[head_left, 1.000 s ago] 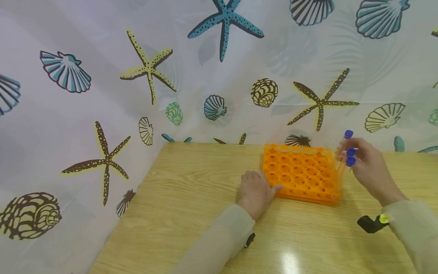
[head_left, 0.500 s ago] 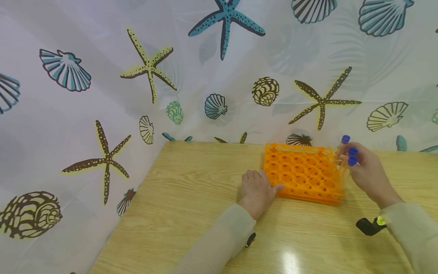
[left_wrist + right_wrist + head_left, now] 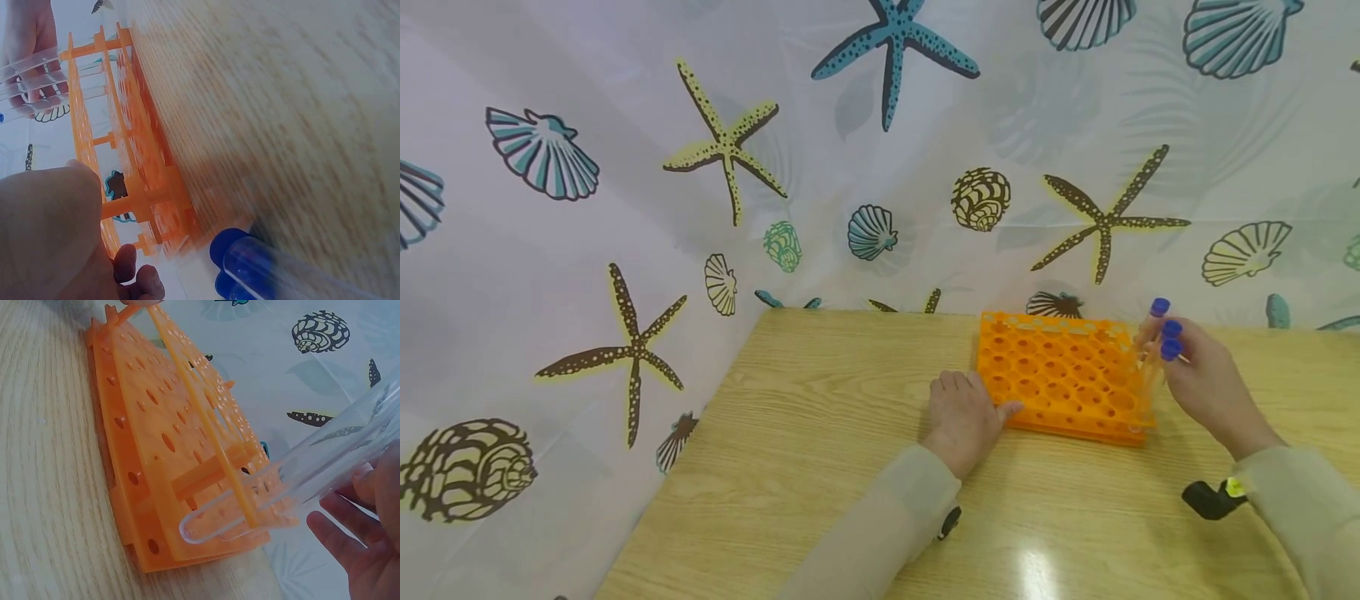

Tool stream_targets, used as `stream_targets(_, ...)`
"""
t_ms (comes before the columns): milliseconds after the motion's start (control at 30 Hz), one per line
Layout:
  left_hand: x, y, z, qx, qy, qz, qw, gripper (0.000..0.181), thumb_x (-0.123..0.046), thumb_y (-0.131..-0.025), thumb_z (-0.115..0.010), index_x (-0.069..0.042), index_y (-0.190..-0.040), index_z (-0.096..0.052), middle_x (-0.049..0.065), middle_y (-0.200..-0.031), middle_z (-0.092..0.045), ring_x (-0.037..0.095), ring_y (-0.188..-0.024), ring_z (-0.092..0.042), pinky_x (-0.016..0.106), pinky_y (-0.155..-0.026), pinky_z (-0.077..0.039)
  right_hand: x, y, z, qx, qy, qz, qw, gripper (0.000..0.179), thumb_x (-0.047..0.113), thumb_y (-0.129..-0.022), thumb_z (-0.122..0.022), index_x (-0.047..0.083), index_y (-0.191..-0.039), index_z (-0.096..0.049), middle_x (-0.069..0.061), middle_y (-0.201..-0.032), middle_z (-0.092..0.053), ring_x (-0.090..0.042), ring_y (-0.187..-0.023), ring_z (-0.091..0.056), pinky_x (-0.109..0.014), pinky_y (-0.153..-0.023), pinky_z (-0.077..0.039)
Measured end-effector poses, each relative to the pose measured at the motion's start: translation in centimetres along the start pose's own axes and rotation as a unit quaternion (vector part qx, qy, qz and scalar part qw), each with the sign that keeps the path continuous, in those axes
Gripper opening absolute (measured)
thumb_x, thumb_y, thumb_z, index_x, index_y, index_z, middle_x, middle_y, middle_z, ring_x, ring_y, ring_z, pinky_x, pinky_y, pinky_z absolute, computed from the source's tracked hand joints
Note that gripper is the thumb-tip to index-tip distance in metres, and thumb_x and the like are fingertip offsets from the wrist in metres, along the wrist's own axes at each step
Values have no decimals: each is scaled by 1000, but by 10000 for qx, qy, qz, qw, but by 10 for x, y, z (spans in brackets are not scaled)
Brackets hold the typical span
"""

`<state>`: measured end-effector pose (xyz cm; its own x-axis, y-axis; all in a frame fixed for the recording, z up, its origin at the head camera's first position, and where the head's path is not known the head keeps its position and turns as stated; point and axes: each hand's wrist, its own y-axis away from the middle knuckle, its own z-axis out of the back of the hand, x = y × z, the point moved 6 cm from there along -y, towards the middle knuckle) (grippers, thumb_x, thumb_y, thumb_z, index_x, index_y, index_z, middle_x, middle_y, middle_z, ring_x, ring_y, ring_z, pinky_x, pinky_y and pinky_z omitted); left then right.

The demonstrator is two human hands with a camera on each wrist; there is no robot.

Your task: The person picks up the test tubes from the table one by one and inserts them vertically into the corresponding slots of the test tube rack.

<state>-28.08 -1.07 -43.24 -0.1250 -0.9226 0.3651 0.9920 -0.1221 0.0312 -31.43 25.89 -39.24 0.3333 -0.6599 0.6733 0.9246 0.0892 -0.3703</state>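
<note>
The right hand [image 3: 1208,379] holds three blue-capped tubes [image 3: 1171,330] in a narrow grip, at the right end of the orange rack [image 3: 1043,367]; the left hand [image 3: 962,417] grips its left corner. Because they lean, the tubes could jam against hole edges.

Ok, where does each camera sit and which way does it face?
Head: on the head, facing forward and down at the orange rack; left hand, right hand and sleeves show.
Left wrist: on that wrist, facing along the rack; both hands show.
Right wrist: on that wrist, facing back along the rack; right hand and a fingertip show.
The wrist views share the rack and the right hand's clear tubes.
</note>
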Motion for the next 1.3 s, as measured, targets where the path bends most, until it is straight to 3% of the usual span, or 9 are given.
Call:
stream_targets(133, 0, -1, 0, 17, -27, -22, 10000, 74, -76, -92, -6, -14, -85, -44, -3, -77, -43, 14, -73, -41, 27, -65, -29, -5, 2, 0, 201, 113, -336, 9992, 32, 23, -107, -41, -2, -125, -53, -27, -130, -58, -32, -123, -57, -38, -108, -45)
stream_targets(200, 0, -1, 0, 25, -30, -36, 10000, 73, -76, -92, -5, -14, -85, -44, -4, -77, -42, 14, -73, -41, 27, -65, -29, -7, 4, 0, 311, 140, -483, 9983, 38, 20, -107, -39, -6, -133, -46, -35, -137, -50, -53, -126, -47, -62, -103, -40)
stream_targets(233, 0, 0, 0, 25, -27, -38, 10000, 73, -76, -92, -5, -14, -85, -44, -4, -77, -42, 14, -73, -40, 27, -65, -28, -8, 4, 0, 337, 173, -523, 9979, 38, 18, -106, -39, -7, -135, -43, -38, -138, -47, -58, -124, -45, -61, -101, -42)
stream_targets(300, 0, 0, 0, 11, -23, -35, 10000, 73, -76, -92, -5, -14, -84, -43, -4, -77, -41, 14, -72, -40, 27, -64, -28, -8, 6, 2, 332, 261, -506, 9978, 36, 13, -104, -40, -8, -134, -42, -37, -135, -49, -47, -119, -55, -38, -98, -51)
stream_targets(400, 0, 0, 1, 0, -36, -27, 10000, 73, -76, -92, -5, -14, -84, -43, -4, -76, -40, 14, -71, -39, 27, -64, -28, -7, 10, 3, 345, 272, -395, 9983, 32, 6, -102, -41, -10, -130, -42, -35, -124, -55, -8, -95, -64, -9, -75, -48)
stream_targets(500, 0, 0, 0, 37, -47, -32, 10000, 73, -76, -92, -5, -14, -84, -43, -4, -77, -40, 14, -72, -39, 27, -64, -27, -7, 17, 3, 501, 184, -392, 9978, 35, 6, -103, -42, -12, -133, -38, -33, -115, -56, 18, -79, -48, -8, -64, -48)
stream_targets(767, -1, -2, -1, 100, -26, -37, 9999, 73, -76, -92, -5, -14, -85, -43, -4, -77, -40, 14, -72, -40, 27, -64, -28, -5, 39, 2, 939, 595, -34, 9938, 33, 3, -101, -44, -12, -130, -41, -27, -108, -61, 15, -81, -52, -11, -64, -48)
stream_targets(1000, 0, -2, 0, 69, 51, -16, 10000, 74, -76, -92, -6, -13, -86, -44, -3, -78, -43, 15, -73, -42, 27, -66, -30, -5, 52, -7, 1619, 1481, -164, 9755, 26, 8, -97, -54, -10, -116, -54, -24, -103, -64, -33, -89, -62, -43, -70, -53)
stream_targets(1300, -1, -1, 0, 9, 40, 1, 10000, 74, -76, -92, -8, -13, -85, -45, -3, -77, -44, 15, -73, -43, 26, -66, -31, -2, 60, -24, 2030, 2612, -25, 9437, 38, 38, -91, -64, 1, -97, -54, -10, -89, -58, -20, -73, -51, -34, -58, -43)
